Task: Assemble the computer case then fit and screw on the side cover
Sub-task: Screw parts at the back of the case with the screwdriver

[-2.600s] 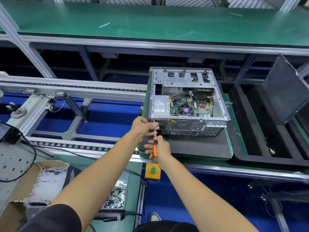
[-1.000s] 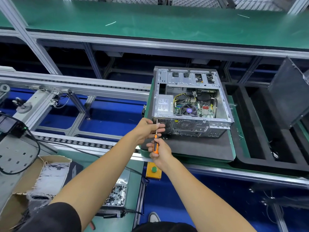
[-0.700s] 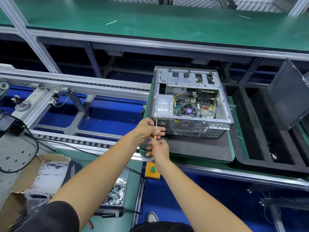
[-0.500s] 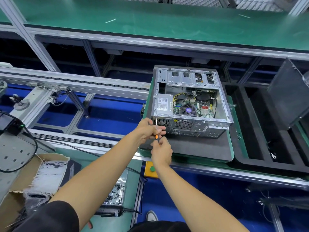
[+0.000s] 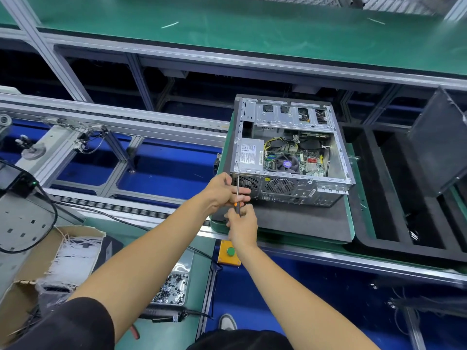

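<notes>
Orange screwdriver (image 5: 237, 198) gripped by right hand (image 5: 242, 227); left hand (image 5: 222, 192) pinches shaft at case (image 5: 290, 152).

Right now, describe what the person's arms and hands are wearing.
Both forearms are bare from the elbow down. The left hand and the right hand carry no gloves, and no ring, watch or wrist strap shows. A black short sleeve covers the left upper arm; the right upper arm is out of view.

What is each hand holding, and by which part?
Both hold the screwdriver: right hand grips its orange-and-black handle, left hand pinches the metal shaft.
</notes>
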